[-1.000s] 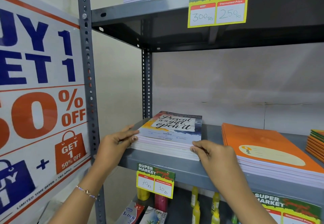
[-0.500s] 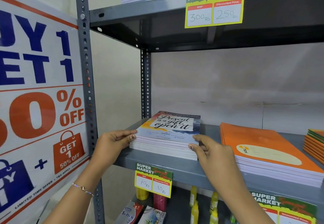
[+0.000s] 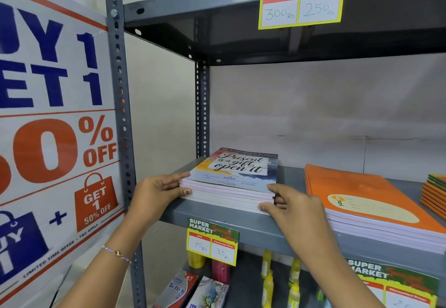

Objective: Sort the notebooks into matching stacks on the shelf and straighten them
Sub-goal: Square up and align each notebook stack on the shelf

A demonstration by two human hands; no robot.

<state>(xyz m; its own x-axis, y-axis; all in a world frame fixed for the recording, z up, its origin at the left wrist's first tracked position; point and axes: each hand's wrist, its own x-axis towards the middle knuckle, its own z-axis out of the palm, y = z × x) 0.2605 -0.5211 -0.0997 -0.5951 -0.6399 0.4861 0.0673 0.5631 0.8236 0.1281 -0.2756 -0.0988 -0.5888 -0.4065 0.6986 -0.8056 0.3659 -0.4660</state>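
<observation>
A stack of notebooks (image 3: 237, 175) with a "Present is a gift, open it" cover lies at the left end of the grey middle shelf (image 3: 241, 225). My left hand (image 3: 156, 194) presses against the stack's left side, thumb on the lower books. My right hand (image 3: 287, 205) clasps the stack's near right corner, fingers on top and thumb under the edge. To the right lies a stack of orange notebooks (image 3: 362, 201). At the far right edge sits another stack of orange and green notebooks (image 3: 435, 194), partly cut off.
A grey perforated upright (image 3: 120, 114) stands left of the shelf beside a large sale poster (image 3: 53, 126). The upper shelf (image 3: 217, 1) carries wrapped notebooks and a price tag (image 3: 301, 1). The lower shelf holds yellow bottles (image 3: 268, 281) and packets.
Both hands have closed in on the sides of the left stack, squaring it. The right hand has slid from the front edge to the right corner.
</observation>
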